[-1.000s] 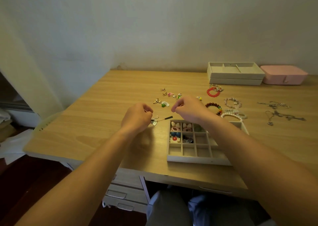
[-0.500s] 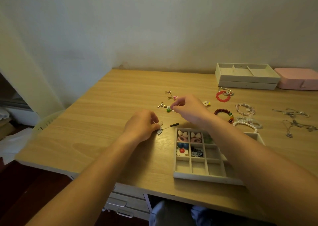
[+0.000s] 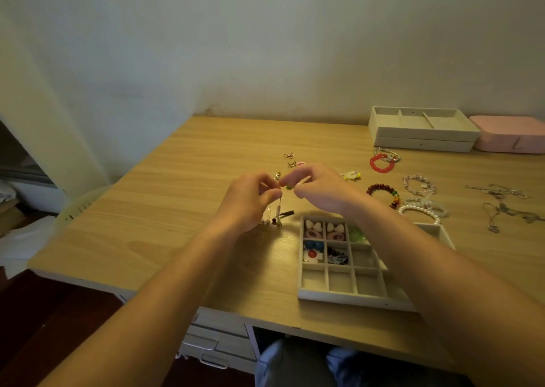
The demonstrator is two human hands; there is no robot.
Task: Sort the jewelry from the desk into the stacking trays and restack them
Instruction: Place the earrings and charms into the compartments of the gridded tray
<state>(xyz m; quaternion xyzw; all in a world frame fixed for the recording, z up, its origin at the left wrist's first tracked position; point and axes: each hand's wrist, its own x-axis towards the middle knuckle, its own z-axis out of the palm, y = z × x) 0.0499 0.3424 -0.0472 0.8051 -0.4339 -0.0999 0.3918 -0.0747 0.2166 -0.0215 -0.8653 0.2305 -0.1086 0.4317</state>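
A beige compartment tray (image 3: 339, 296) lies on the wooden desk (image 3: 177, 209) in front of me, with hearts, pink rings, blue beads and flower pieces in its far cells. My left hand (image 3: 247, 202) pinches a dangling earring (image 3: 278, 212) by its top, and the lower end hangs down to the desk left of the tray. My right hand (image 3: 320, 189) is just to the right, thumb and forefinger curled round a small green earring (image 3: 289, 186) at desk level. More small earrings (image 3: 290, 160) lie just beyond the hands.
Two stacked beige trays (image 3: 421, 143) and a pink box (image 3: 507, 139) stand at the back right. A red bracelet (image 3: 382, 164), a dark bead bracelet (image 3: 383, 193), a pearl bracelet (image 3: 418, 209) and silver necklaces (image 3: 501, 201) lie to the right. Drawers (image 3: 218, 348) sit under the desk edge.
My left hand has risen and lifted the dangling earring by its top. My right hand reached forward to the green earring and stays on it.
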